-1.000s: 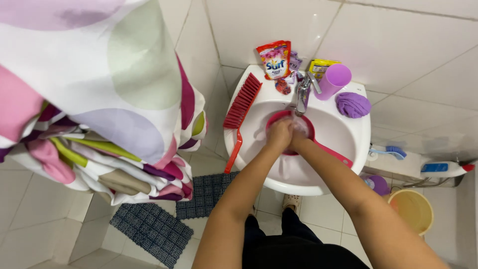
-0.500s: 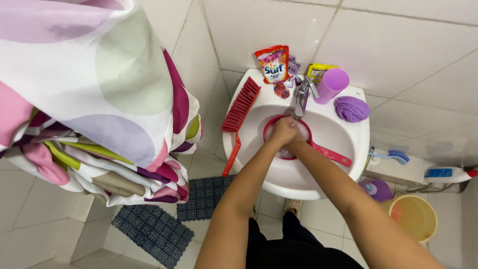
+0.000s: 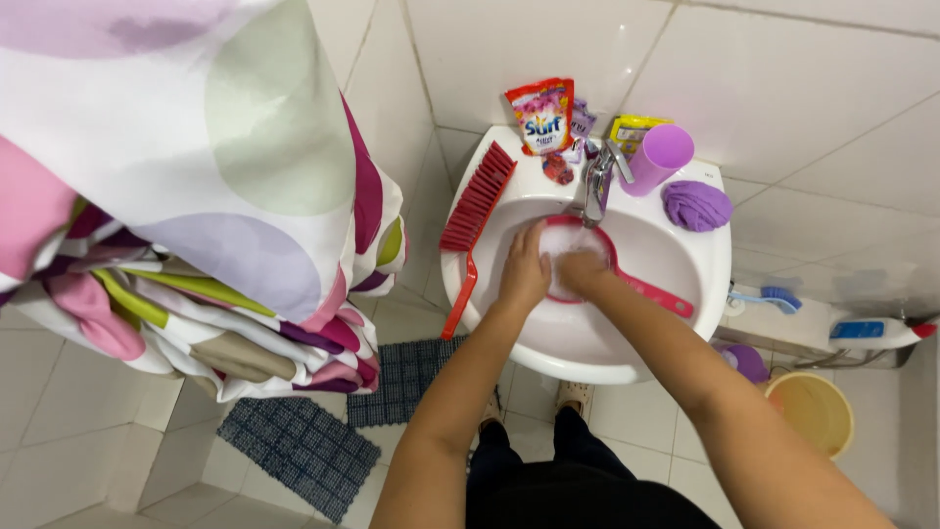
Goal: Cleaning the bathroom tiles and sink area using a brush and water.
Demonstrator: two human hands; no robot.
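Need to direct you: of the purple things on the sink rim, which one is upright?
The purple cup by the tap stands upright, slightly tilted. The purple cloth to its right lies crumpled in a flat heap on the rim.

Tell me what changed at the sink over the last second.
Little moved. Both hands stayed together over the red dipper in the sink, under the tap. The left hand now lies spread along the dipper's left rim, and the right hand rests on the white foam inside. Nothing was picked up or let go. The red brush, purple cup, purple cloth and packets stayed put.
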